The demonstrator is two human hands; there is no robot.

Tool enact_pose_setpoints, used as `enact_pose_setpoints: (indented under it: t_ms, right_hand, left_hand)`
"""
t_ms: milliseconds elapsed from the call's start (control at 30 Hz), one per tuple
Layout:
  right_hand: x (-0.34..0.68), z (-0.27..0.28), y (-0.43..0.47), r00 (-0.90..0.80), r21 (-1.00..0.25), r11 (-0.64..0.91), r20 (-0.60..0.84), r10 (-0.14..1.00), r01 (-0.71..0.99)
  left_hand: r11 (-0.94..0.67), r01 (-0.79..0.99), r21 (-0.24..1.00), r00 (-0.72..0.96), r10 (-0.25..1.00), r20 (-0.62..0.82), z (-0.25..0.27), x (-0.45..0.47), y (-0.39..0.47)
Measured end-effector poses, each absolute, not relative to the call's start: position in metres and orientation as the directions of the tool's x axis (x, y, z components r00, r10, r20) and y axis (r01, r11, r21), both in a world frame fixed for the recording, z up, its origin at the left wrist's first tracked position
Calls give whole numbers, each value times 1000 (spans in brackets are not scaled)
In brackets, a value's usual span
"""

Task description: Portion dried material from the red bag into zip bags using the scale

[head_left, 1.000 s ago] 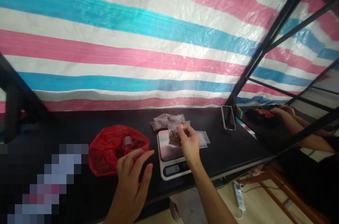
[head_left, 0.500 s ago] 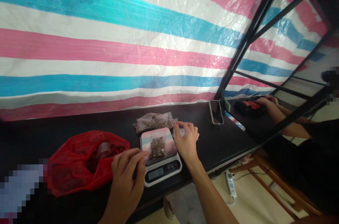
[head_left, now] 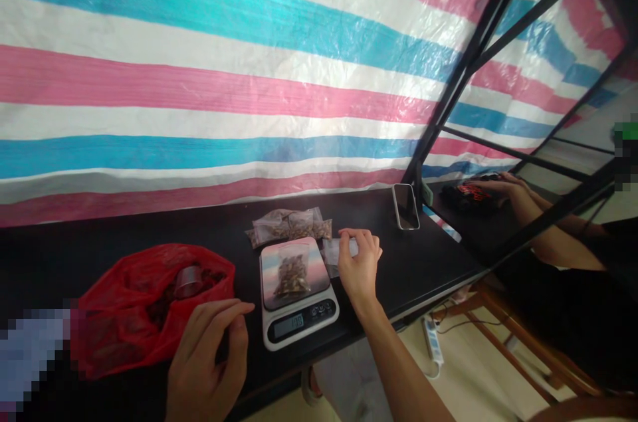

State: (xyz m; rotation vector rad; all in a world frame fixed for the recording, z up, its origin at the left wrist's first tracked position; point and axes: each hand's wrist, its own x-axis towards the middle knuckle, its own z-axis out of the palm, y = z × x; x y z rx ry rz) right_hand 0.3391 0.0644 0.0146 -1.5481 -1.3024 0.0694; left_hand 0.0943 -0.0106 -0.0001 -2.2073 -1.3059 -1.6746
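Note:
A small clear zip bag of brown dried pieces (head_left: 293, 274) lies on the plate of a white kitchen scale (head_left: 299, 332), whose display is lit but hard to read. Just left of the scale, my left hand (head_left: 212, 352) hovers with fingers stretched out, holding nothing. On the scale's other side, my right hand (head_left: 361, 268) rests over flat clear plastic bags (head_left: 333, 256); its fingers are bent, with a gap between them and the thumb. Behind the scale lie several filled zip bags (head_left: 286, 224).
A red plastic bag (head_left: 119, 296) stands open at the left, with a clear cup (head_left: 188, 281) on brown contents. A phone (head_left: 406, 207) leans at the back right. Beyond the black frame, another person's arms (head_left: 543, 222) reach to a dark object. A striped sheet hangs behind.
My left hand has drawn back leftward, off the filled bag and scale. The display has changed from 0.0 to a higher number. My right hand has shifted slightly right, showing more of the flat bags.

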Motion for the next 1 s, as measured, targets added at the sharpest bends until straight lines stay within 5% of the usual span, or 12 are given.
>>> enact_pose_setpoints:
  t_ms: [433,1000]
  right_hand:
    - [323,14,81,265,-684,162,474,840,711]
    - [304,8,86,141,-641,169,402,905,749]
  left_hand:
    - [-722,619,310,209,532,821,-11,78,-23]
    - [-715,614,334,165,530,832,-6,79,-25]
